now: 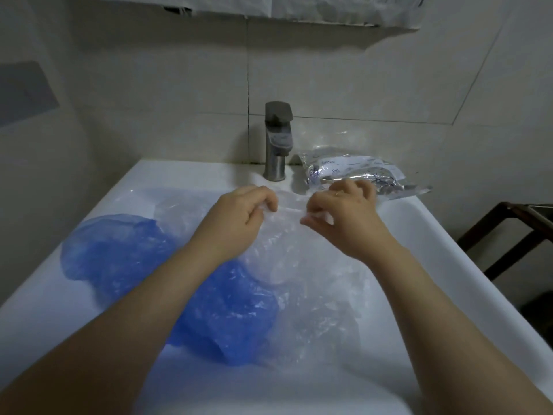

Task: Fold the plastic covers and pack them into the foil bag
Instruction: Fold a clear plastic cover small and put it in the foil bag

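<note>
So the clear plastic cover (302,265) is spread crumpled across the white sink (179,175), and both hands are on its far edge: the left hand (242,214) and the right hand (344,211) each have fingers curled, pinching a bit of the film near the tap side. A blue plastic cover (167,283) lies bunched under and beside the left forearm, partly overlapped by the clear one. The foil bag (359,172) sits on the back ledge just right of the faucet (276,142), near the right hand.

My guess is this stuff weighs basically nothing, super floppy and a bit slick, so it'll balloon with air and slide on the glazed basin. Grabbing by the edge or hem with both hands apart, like now, looks like the way to go, then flatten as you fold. Can't tell if the rim is elasticated.

The surface is really just the sink top, smooth and sloped. Room is a dim tiled bathroom, pale wall tiles, a dark wooden frame (508,235) off to the right
</note>
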{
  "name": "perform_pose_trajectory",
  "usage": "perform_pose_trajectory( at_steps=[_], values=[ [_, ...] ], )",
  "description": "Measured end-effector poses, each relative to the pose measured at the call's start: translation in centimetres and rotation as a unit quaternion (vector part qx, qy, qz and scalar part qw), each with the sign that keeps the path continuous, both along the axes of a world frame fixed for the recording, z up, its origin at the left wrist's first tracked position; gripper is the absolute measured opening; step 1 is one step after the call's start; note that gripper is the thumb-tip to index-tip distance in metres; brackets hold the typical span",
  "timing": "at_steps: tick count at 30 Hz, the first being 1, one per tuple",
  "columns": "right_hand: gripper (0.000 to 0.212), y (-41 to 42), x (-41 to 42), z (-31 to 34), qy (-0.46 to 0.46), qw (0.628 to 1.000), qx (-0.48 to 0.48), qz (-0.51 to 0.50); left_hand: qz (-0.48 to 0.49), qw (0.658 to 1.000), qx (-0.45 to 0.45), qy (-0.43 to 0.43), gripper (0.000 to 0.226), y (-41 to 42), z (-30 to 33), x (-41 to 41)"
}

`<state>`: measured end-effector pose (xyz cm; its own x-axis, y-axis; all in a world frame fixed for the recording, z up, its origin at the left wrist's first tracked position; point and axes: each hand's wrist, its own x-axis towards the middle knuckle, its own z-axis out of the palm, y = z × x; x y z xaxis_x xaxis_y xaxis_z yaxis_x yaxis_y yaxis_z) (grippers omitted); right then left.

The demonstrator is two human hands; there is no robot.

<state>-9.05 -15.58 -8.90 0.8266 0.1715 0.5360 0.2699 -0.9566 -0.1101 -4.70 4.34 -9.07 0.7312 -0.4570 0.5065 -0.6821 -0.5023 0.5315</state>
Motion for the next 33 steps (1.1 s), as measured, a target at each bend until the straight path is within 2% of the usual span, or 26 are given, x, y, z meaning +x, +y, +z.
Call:
perform_pose_trajectory(
  at_steps=[2,5,9,12,13,15,17,19,20,22,23,25,26,28,29,30,31,32,33],
  values=[
    [0.047,-0.1,-0.5,0.7,-0.001,1.000,-0.023,0.004,0.033,0.997,0.065,-0.017,0.029,0.4,-0.2,0.6],
    [0.051,0.5,-1.6,1.5,0.041,0.996,-0.031,0.078,0.064,0.997,0.036,0.011,0.040,0.6,0.1,0.5],
    [0.040,2.6,-2.4,1.2,0.065,0.976,-0.091,0.189,-0.025,0.999,0.032,-0.008,0.039,1.5,0.7,0.5],
    [0.037,3.3,-2.1,0.7,0.036,0.969,-0.144,0.200,-0.073,0.995,0.045,0.049,0.043,2.3,1.0,0.2],
    [0.036,3.1,-1.9,0.6,0.035,0.971,-0.136,0.191,-0.078,0.994,0.056,0.057,0.037,2.5,1.0,0.2],
    [0.031,2.3,-1.8,1.0,0.058,0.985,-0.060,0.153,-0.086,0.991,0.075,0.063,0.019,2.9,1.3,0.2],
    [0.023,1.2,-1.7,1.3,0.009,0.995,0.000,0.103,-0.083,0.991,0.090,0.059,0.034,3.4,1.4,0.2],
    [0.014,0.2,-1.7,1.6,-0.062,0.996,0.053,0.032,-0.041,0.994,0.093,0.033,0.034,3.4,1.3,0.4],
    [0.012,0.0,-1.7,1.7,-0.088,0.992,0.088,-0.003,-0.011,0.997,0.078,0.000,0.029,3.3,1.3,0.5],
    [0.021,0.2,-1.7,1.7,-0.121,0.981,0.146,-0.040,0.046,0.998,0.014,-0.036,0.007,2.8,1.5,0.2],
    [0.028,0.6,-1.8,1.6,-0.130,0.977,0.159,-0.048,0.073,0.997,-0.026,-0.022,0.017,2.6,1.7,0.0],
    [0.029,1.3,-1.9,1.5,-0.120,0.976,0.165,-0.071,0.113,0.988,-0.104,0.014,0.042,2.4,1.7,-0.2],
    [0.026,1.3,-1.9,1.5,-0.098,0.978,0.156,-0.101,0.136,0.984,-0.118,0.017,0.043,2.4,1.6,-0.1],
    [0.020,0.9,-1.7,1.4,-0.038,0.975,0.152,-0.158,0.180,0.979,-0.095,0.002,0.024,2.8,1.1,0.5],
    [0.019,0.6,-1.6,1.2,-0.012,0.969,0.186,-0.162,0.196,0.978,-0.077,0.002,0.013,3.0,0.8,0.9],
    [0.019,0.5,-1.5,1.1,0.017,0.953,0.266,-0.146,0.207,0.975,-0.075,0.022,0.007,3.2,0.4,1.3],
    [0.022,0.4,-1.5,1.2,0.054,0.914,0.390,-0.101,0.211,0.971,-0.097,0.059,0.008,3.2,0.0,1.6],
    [0.023,0.5,-1.6,1.4,0.097,0.847,0.522,-0.031,0.209,0.961,-0.137,0.118,0.013,3.2,-0.3,1.8],
    [0.023,0.6,-1.8,1.6,0.143,0.764,0.628,0.047,0.199,0.942,-0.195,0.190,0.019,3.1,-0.3,1.8]
  ],
)
